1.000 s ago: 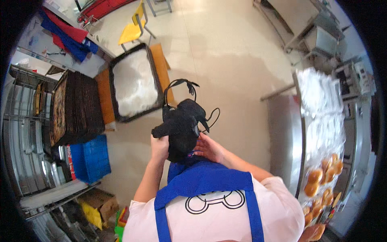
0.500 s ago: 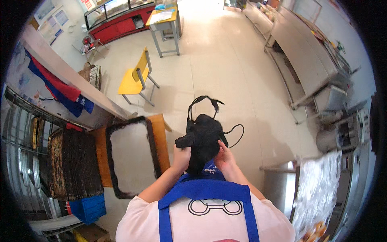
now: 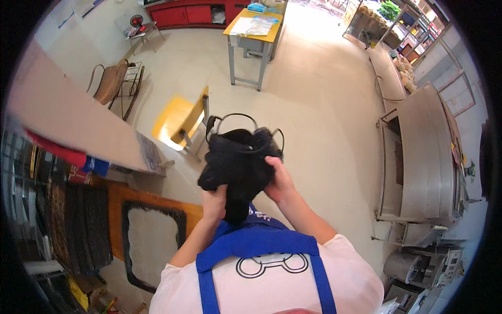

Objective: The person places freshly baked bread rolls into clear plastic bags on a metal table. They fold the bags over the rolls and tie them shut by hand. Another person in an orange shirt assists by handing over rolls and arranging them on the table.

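Observation:
A soft black bag-like bundle [image 3: 238, 163] with thin black cords looping from its top is held up in front of my blue apron. My left hand [image 3: 213, 203] grips its lower left side, the fingers partly hidden by the dark fabric. On the right side my right hand [image 3: 280, 181] is closed on the bundle's edge, thumb on top. A dark hollow between its folds faces upward, and what is inside cannot be made out.
Ahead to the left stands a yellow chair [image 3: 194, 120], with a yellow-topped table [image 3: 256, 25] beyond it. A black-rimmed tray [image 3: 180, 220] leans by a stack of dark trays [image 3: 78, 227] at left. A steel cabinet [image 3: 426, 162] lines the right side.
I have moved forward, so the chair and table are nearer and the tray has slid back on my left. The black bundle has been turned and spread wider between my hands; its cords hang differently.

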Motion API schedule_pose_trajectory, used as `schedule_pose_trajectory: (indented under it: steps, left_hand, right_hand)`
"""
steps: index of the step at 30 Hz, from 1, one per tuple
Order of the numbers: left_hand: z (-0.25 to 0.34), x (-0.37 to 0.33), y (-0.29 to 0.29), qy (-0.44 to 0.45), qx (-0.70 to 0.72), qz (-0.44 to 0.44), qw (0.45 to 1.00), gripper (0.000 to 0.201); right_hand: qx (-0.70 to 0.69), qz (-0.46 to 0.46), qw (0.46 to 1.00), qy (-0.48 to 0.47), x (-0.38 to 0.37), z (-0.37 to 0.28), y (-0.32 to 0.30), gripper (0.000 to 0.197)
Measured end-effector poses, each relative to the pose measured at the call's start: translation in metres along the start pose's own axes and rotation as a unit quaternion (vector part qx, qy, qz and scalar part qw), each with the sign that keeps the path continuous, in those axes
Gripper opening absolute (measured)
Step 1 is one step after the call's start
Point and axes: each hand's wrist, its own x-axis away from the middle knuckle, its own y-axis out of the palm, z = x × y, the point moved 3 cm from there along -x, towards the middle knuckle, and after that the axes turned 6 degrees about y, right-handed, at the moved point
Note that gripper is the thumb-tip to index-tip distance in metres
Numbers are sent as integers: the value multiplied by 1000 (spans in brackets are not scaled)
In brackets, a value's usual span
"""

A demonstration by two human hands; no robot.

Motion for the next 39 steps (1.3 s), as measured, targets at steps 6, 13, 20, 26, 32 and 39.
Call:
schedule_pose_trajectory:
  steps: [6, 13, 20, 26, 32, 39]
  left_hand:
    - [48, -218, 119, 5, -73, -249, 966, 47]
    - [84, -445, 232, -35, -150, -381, 911, 70]
    - [81, -669, 329, -90, -176, -380, 903, 56]
    - [110, -850, 428, -103, -106, -312, 939, 44]
    - [77, -1040, 538, -185, -74, -301, 932, 39]
    - [-38, -1240, 638, -342, -6, -359, 868, 29]
  right_hand:
    - [-14, 42, 987, -155, -124, -190, 22, 56]
    - [-56, 70, 957, -277, -218, -358, 0, 55]
    - [-87, 84, 957, -263, -411, -507, -8, 50]
    - [-67, 94, 974, -195, -550, -628, 76, 30]
    - [-30, 197, 953, -229, -646, -679, 118, 34]
    - [-204, 256, 920, -216, -746, -628, 143, 42]
